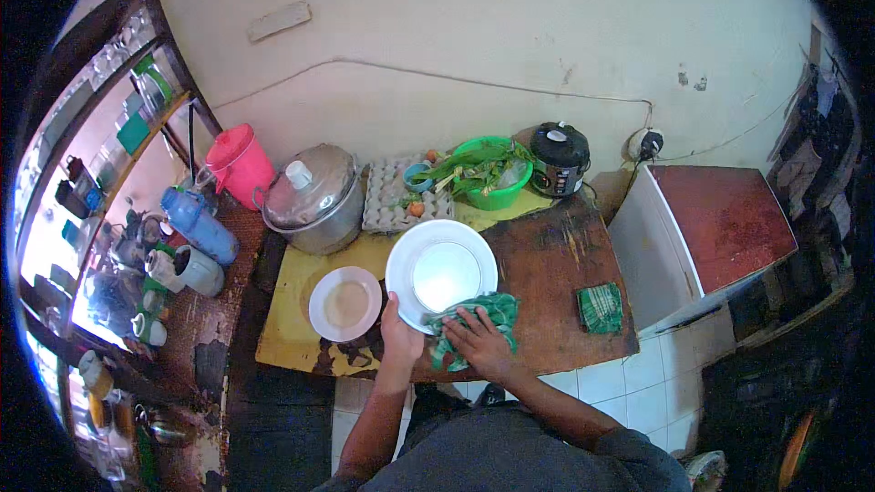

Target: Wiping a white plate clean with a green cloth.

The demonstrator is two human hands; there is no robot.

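My left hand (400, 333) grips a white plate (410, 266) by its lower left rim, holding it over the table. A bright reflection covers the middle of the plate. On its lower right rim, my right hand (478, 345) presses a green checked cloth (502, 314) with the fingers spread over it. The cloth hangs below the rim and hides that edge. To the left, a second white plate (321, 304) lies on the yellow part of the wooden table (547, 266). A folded green checked cloth (600, 309) rests near the table's right end.
Along the back stand a lidded metal pot (328, 229), an egg tray (383, 195), a green basin (489, 199) of leafy vegetables and a rice cooker (559, 160). Left is a dish cabinet (181, 92) with a pink pitcher (243, 164). Right stands a red-topped white cabinet (724, 219).
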